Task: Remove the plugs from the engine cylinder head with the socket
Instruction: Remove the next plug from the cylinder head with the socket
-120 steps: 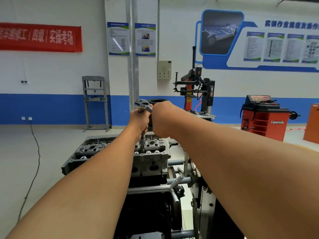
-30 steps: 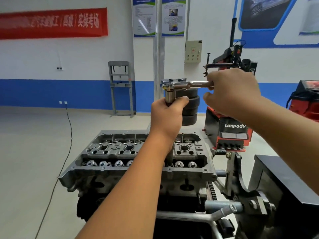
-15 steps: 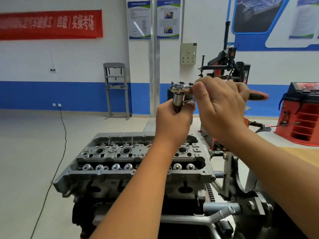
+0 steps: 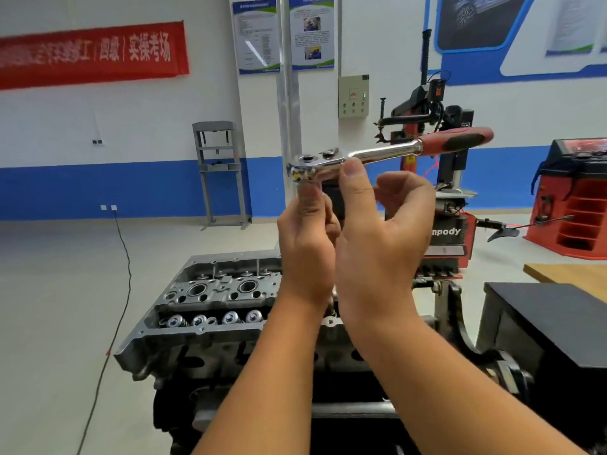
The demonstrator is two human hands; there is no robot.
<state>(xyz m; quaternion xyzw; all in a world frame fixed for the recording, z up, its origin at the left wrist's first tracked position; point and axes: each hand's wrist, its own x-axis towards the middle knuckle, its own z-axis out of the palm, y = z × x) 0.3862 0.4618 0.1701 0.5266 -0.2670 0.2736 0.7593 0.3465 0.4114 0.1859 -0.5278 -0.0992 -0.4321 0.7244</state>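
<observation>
A chrome ratchet wrench (image 4: 377, 152) with a red and black handle is held level above the grey engine cylinder head (image 4: 210, 303). My left hand (image 4: 307, 247) grips the socket shaft just below the ratchet head; the shaft is mostly hidden by my fingers. My right hand (image 4: 377, 238) pinches the ratchet head with thumb and forefinger, the other fingers spread. The cylinder head sits on a black engine block, with two round plug wells and a row of valve springs visible on its left half. My arms hide its right half.
A black stand (image 4: 542, 333) sits to the right of the engine. Behind stand a tyre changer (image 4: 437, 178), a red machine (image 4: 574, 198) and a grey press frame (image 4: 220, 172). A black cable (image 4: 115, 290) runs across the floor at the left.
The ratchet and socket have been lifted up off the cylinder head. My right hand has slid from the handle to the ratchet head, leaving the red handle free.
</observation>
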